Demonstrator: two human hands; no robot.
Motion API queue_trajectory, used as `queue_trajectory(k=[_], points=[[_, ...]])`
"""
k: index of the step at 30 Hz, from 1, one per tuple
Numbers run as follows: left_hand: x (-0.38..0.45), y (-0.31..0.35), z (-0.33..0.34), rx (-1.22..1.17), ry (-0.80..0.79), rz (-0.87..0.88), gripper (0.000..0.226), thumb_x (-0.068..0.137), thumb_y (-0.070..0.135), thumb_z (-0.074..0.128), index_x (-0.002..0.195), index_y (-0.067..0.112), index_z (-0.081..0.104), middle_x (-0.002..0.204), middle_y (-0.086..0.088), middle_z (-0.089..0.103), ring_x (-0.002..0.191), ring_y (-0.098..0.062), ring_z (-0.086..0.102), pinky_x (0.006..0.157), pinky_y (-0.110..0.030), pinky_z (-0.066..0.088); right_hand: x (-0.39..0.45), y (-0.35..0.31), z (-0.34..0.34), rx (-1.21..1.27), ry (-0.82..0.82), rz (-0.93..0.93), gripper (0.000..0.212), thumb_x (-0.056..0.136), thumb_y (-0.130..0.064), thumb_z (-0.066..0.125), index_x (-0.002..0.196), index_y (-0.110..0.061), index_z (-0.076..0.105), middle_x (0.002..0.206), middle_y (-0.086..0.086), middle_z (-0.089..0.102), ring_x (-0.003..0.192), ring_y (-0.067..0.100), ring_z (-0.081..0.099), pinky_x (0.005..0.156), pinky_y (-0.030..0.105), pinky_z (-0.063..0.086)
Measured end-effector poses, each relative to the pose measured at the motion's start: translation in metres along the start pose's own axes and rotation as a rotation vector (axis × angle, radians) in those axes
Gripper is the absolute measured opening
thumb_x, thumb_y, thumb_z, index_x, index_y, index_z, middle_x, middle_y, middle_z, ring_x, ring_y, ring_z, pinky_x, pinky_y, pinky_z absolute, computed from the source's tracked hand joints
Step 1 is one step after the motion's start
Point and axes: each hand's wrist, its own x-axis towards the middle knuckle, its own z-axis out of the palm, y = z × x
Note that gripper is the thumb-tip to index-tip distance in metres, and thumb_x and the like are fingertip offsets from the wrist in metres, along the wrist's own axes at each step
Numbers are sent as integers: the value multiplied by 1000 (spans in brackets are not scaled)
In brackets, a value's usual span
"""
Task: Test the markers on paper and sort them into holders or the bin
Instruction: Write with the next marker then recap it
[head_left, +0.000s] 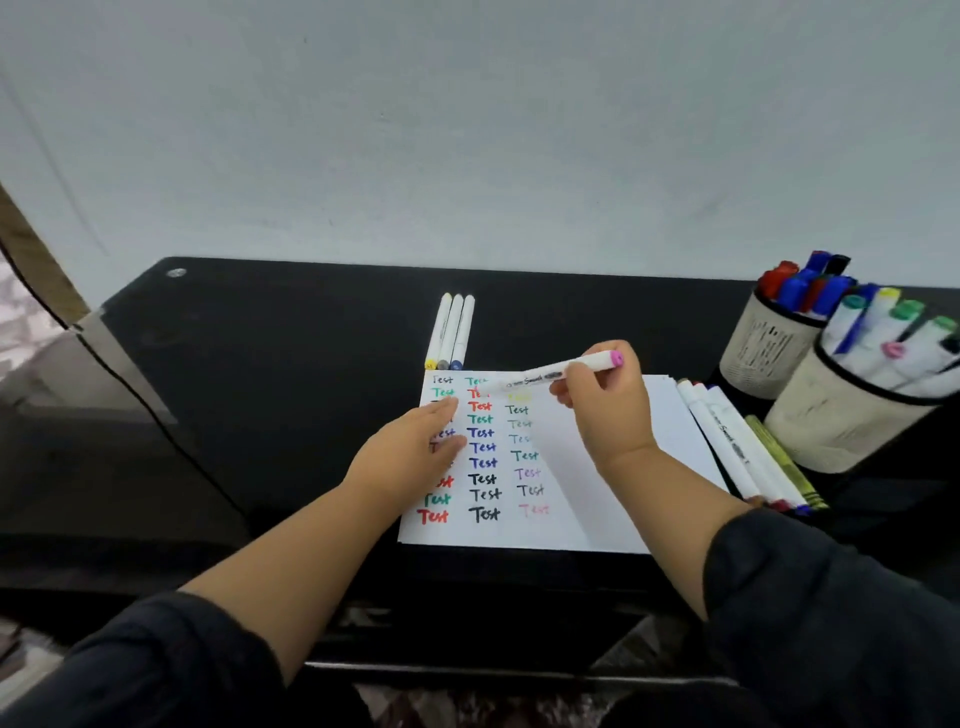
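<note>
A white sheet of paper (623, 499) lies on the black table, covered in three columns of the word "Test" in many colours. My left hand (410, 457) rests flat on the sheet's left side, fingers straight. My right hand (605, 410) pinches a white marker with a pink end cap (550, 375), held nearly level above the top of the paper, pink end pointing right. Three white markers (453, 332) lie side by side beyond the sheet. Several more markers (737, 441) lie in a row along the paper's right edge.
Two beige mesh holders stand at the right: the far holder (763, 353) has red and blue capped markers, the near holder (841, 421) has white markers with coloured ends. A pale wall rises behind the black table (260, 374). A dark cable (119, 374) runs down the left.
</note>
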Motion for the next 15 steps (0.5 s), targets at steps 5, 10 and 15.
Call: queue_trajectory(k=[5, 10, 15], points=[[-28, 12, 3, -281, 106, -63, 51, 93, 41, 52, 142, 34, 37, 142, 12, 43, 113, -5, 50, 79, -14, 40, -27, -7, 6, 190, 20, 181, 13, 89, -4, 44, 80, -14, 45, 62, 3, 54, 57, 14, 51, 55, 24, 44], [-52, 13, 1, -557, 97, -126, 35, 90, 35, 61, 125, 33, 59, 85, 24, 58, 69, 2, 56, 55, -11, 40, -46, -7, 13, 300, 72, 309, 16, 90, -13, 46, 76, -15, 52, 50, -6, 53, 58, 14, 46, 59, 29, 41], [-68, 11, -2, -604, 90, -126, 35, 87, 33, 65, 122, 33, 61, 87, 16, 64, 75, -3, 60, 63, -17, 47, -64, -9, 18, 238, -55, 360, 19, 93, -23, 51, 79, -14, 58, 52, -2, 55, 52, 14, 43, 50, 23, 36]])
